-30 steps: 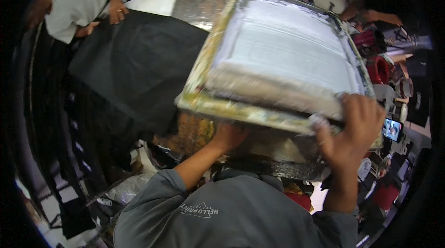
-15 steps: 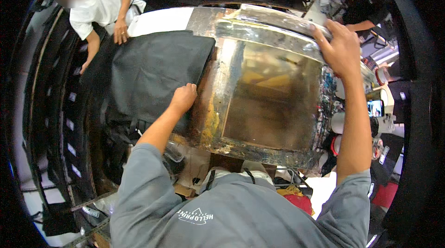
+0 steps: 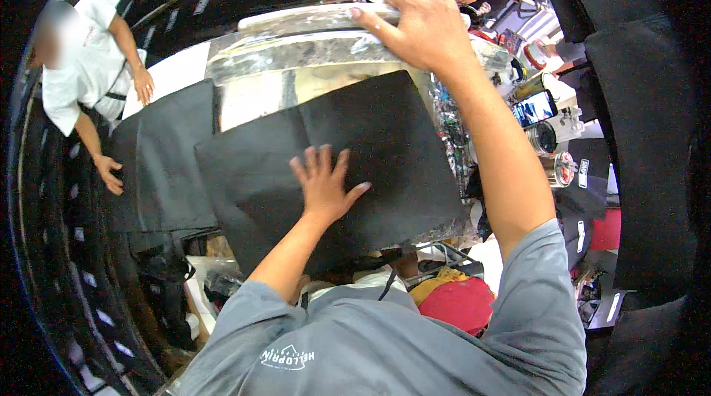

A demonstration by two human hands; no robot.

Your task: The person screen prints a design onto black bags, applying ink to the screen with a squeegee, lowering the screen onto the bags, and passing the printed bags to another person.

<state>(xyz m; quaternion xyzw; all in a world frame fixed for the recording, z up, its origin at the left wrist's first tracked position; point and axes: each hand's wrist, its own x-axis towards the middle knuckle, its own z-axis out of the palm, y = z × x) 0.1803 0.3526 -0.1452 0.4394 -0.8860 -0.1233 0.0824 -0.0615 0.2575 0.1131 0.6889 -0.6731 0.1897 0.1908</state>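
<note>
Head view: printing frame point(image 3: 318, 22), lately tilted up, now pushed back under the gripping right hand point(image 3: 418, 29); left hand point(image 3: 324, 185), open-palmed, flattens newly exposed black fabric point(image 3: 385, 144).

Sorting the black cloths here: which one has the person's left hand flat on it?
The black cloth in the middle, spread on the printing board under the left hand. The other black cloth lies further left, untouched, beside a co-worker.

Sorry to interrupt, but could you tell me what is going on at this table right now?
A person in a grey shirt presses the left hand flat on a black fabric sheet spread over the work table. The right hand grips the edge of a raised screen frame at the far side. Another person in a white shirt stands beside more black fabric.
</note>
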